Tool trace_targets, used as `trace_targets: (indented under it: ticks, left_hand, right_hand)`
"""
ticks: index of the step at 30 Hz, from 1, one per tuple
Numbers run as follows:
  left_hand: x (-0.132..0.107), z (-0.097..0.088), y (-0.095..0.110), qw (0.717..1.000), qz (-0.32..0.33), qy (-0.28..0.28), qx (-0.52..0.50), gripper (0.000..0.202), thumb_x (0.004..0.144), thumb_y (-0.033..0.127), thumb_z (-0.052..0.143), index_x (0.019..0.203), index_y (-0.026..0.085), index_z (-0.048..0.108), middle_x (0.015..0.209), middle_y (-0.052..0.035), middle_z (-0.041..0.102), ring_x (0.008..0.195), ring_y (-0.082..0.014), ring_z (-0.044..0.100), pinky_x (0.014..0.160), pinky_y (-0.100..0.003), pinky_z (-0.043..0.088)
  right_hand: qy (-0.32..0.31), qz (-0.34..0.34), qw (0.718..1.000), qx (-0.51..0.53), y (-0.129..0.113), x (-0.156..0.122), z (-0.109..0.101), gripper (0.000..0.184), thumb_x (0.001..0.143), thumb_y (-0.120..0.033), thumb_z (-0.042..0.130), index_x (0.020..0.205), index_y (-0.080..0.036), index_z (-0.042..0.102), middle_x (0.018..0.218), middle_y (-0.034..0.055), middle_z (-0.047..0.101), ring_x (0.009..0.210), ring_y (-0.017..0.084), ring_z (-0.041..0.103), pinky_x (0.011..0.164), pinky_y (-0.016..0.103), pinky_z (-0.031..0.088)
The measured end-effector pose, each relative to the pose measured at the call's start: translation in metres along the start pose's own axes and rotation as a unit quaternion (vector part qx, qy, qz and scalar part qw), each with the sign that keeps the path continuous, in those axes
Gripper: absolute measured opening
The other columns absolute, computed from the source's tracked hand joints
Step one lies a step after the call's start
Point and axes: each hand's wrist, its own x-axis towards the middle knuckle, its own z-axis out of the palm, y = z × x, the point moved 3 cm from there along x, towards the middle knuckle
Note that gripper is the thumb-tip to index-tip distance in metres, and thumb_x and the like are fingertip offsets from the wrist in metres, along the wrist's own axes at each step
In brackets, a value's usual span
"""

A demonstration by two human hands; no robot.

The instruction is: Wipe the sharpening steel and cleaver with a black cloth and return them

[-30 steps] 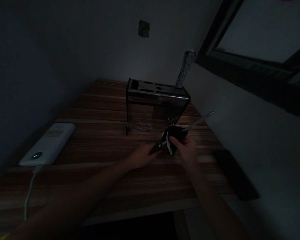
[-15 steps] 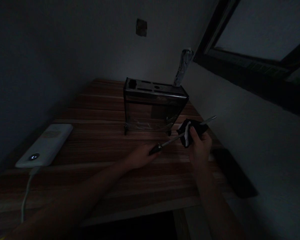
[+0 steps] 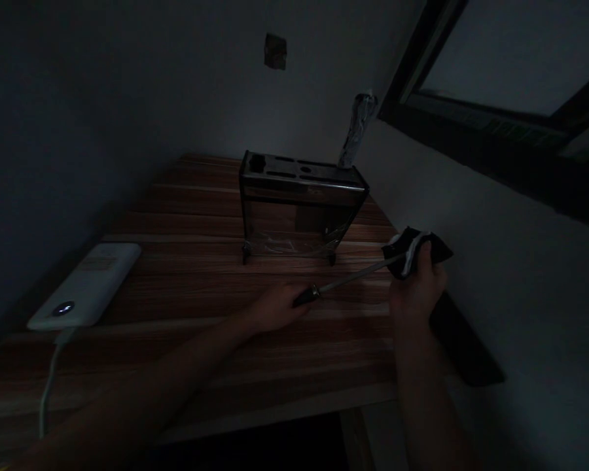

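My left hand is closed around the dark handle of a sharpening steel, a long thin grey rod with a metal collar. The rod points to the right and slightly up, over the table. My right hand pinches a black cloth with a white edge around the rod's far end. The tip is hidden in the cloth. Behind the rod stands a knife block with a slotted top and see-through sides. One handle covered in crinkled wrapping sticks up from its right end.
A white power bank with a cable lies at the left of the wood-grain table. Right of my right arm rests a dark flat object against the wall. A dark window frame is at upper right. The room is dim.
My right hand and the cloth have slid right along the rod to its far end, covering the tip that showed before. My left hand has hardly moved.
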Motion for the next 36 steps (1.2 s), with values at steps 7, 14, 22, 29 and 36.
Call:
trace_targets:
  ticks: [7, 14, 22, 29, 36]
  left_hand:
    - [-0.001, -0.001, 0.003, 1.0, 0.002, -0.005, -0.005, 0.02, 0.08, 0.028, 0.046, 0.092, 0.018, 0.058, 0.086, -0.0022, 0.063, 0.075, -0.0146, 0.057, 0.065, -0.021, 0.041]
    - [0.0, 0.0, -0.001, 1.0, -0.011, -0.004, -0.008, 0.019, 0.079, 0.028, 0.046, 0.088, 0.017, 0.058, 0.08, -0.0016, 0.062, 0.071, -0.0141, 0.056, 0.064, -0.021, 0.041]
    - [0.0, -0.003, -0.001, 0.999, -0.008, 0.027, -0.042, 0.021, 0.08, 0.033, 0.045, 0.086, 0.016, 0.057, 0.076, -0.0008, 0.06, 0.067, -0.0128, 0.055, 0.063, -0.021, 0.041]
    - [0.002, -0.003, -0.004, 0.996, -0.015, 0.038, -0.074, 0.023, 0.081, 0.033, 0.043, 0.085, 0.015, 0.056, 0.076, -0.0002, 0.06, 0.069, -0.0131, 0.055, 0.062, -0.021, 0.041]
    - [0.002, -0.003, -0.007, 0.992, -0.032, 0.031, -0.115, 0.021, 0.079, 0.029, 0.045, 0.086, 0.013, 0.058, 0.08, -0.0015, 0.063, 0.072, -0.015, 0.058, 0.066, -0.023, 0.043]
  right_hand:
    - [0.018, -0.009, 1.0, 0.001, -0.001, -0.002, 0.001, 0.024, 0.07, -0.036, 0.06, 0.086, -0.017, 0.06, 0.087, 0.0019, 0.063, 0.075, 0.015, 0.062, 0.064, 0.031, 0.053]
    - [-0.012, 0.002, 1.0, -0.004, 0.007, -0.01, 0.005, 0.029, 0.069, -0.038, 0.061, 0.09, -0.018, 0.06, 0.091, 0.0013, 0.064, 0.079, 0.015, 0.062, 0.068, 0.031, 0.053]
    - [-0.078, 0.095, 0.991, -0.047, 0.022, -0.041, 0.017, 0.027, 0.065, -0.035, 0.064, 0.085, -0.019, 0.062, 0.084, 0.0, 0.066, 0.074, 0.015, 0.063, 0.066, 0.03, 0.052]
    - [-0.198, 0.163, 0.96, -0.112, 0.043, -0.064, 0.02, 0.028, 0.062, -0.035, 0.067, 0.085, -0.018, 0.063, 0.082, 0.0012, 0.067, 0.072, 0.015, 0.062, 0.066, 0.028, 0.05]
    - [-0.325, 0.18, 0.907, -0.198, 0.047, -0.081, 0.027, 0.032, 0.056, -0.03, 0.071, 0.084, -0.017, 0.063, 0.081, 0.0026, 0.068, 0.074, 0.017, 0.062, 0.067, 0.028, 0.049]
